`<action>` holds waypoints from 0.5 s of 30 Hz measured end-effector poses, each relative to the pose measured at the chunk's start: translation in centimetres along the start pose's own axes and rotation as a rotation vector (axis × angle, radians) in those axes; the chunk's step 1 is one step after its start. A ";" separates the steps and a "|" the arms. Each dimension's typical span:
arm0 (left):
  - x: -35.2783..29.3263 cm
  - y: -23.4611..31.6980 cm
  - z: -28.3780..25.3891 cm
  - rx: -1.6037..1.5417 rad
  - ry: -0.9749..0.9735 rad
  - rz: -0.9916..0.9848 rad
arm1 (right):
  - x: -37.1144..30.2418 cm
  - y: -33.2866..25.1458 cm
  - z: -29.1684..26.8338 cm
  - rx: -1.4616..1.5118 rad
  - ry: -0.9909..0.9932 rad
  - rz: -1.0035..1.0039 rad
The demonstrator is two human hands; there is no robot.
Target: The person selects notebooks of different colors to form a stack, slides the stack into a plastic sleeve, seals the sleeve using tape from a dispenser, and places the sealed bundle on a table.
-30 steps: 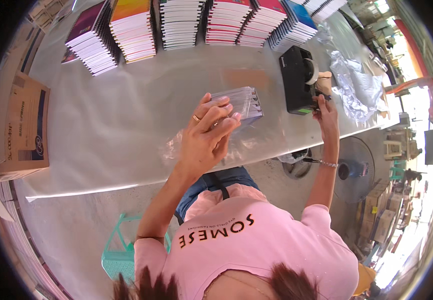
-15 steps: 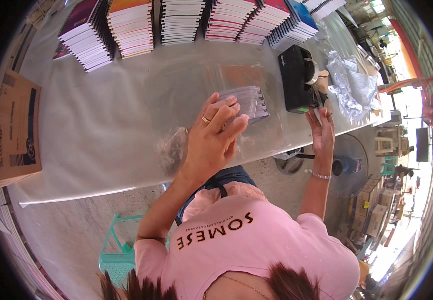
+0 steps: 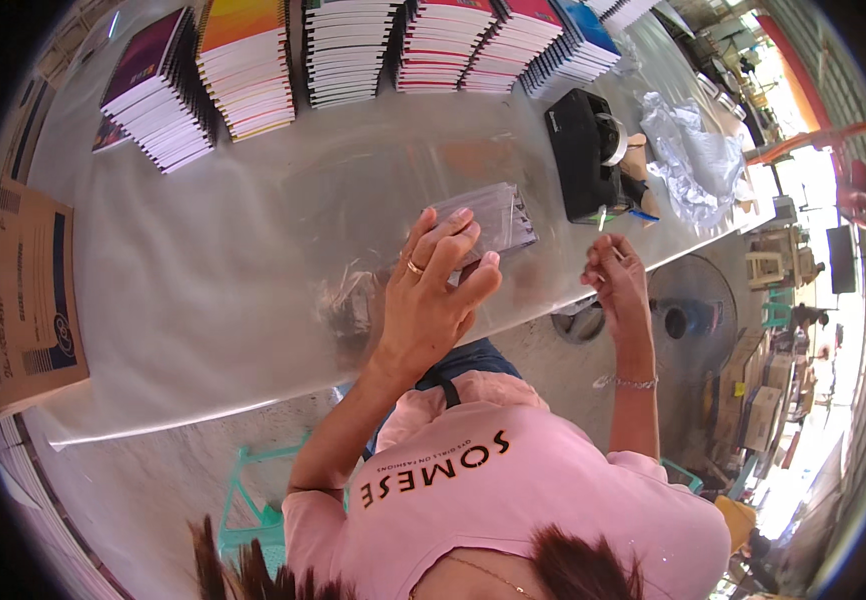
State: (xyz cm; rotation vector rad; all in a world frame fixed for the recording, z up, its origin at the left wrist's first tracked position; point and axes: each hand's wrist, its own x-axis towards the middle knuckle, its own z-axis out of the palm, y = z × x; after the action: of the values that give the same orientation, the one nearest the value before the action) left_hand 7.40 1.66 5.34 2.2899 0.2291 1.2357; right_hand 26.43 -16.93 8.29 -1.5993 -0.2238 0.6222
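My left hand (image 3: 431, 290) rests over a plastic-wrapped spiral-bound notebook packet (image 3: 503, 212), its fingers spread and the thumb apart. The packet's coil edge shows at its right side; its near left part is hidden under the hand. Loose clear film gathers beside my left wrist. My right hand (image 3: 617, 275) is at the table's near edge, its fingertips pinched on a short pale strip of tape (image 3: 601, 217). Just beyond it stands a black tape dispenser (image 3: 575, 150) with a roll in it.
Stacks of spiral notebooks (image 3: 353, 55) line the far side. Crumpled silvery plastic (image 3: 693, 165) lies to the right of the dispenser. A cardboard box (image 3: 38, 300) stands at the left. A fan (image 3: 695, 310) is beyond the table's near right edge, and a green stool (image 3: 258, 520) is behind me.
My right hand has pulled back from the dispenser toward the near edge, a short strip now showing at its fingertips. My left hand stays over the packet. The whole view has shifted slightly.
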 end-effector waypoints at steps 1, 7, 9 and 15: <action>0.0 -0.1 -0.1 0.016 -0.003 0.009 | -1.2 -0.7 2.1 0.056 -0.079 -0.026; 0.1 -0.2 -0.4 0.058 -0.023 0.000 | -5.4 -3.0 10.1 0.061 -0.250 0.027; 0.2 -0.1 -0.4 0.062 -0.030 -0.001 | -5.5 -2.9 10.9 0.044 -0.281 0.006; 0.3 -0.1 -0.5 0.070 -0.043 0.005 | -5.1 -2.9 12.1 -0.036 -0.165 -0.016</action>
State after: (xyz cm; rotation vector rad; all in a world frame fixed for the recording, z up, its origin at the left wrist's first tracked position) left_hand 7.14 2.00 5.73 2.3749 0.2555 1.1975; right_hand 16.63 -8.60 12.26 -1.5800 -0.3711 0.7423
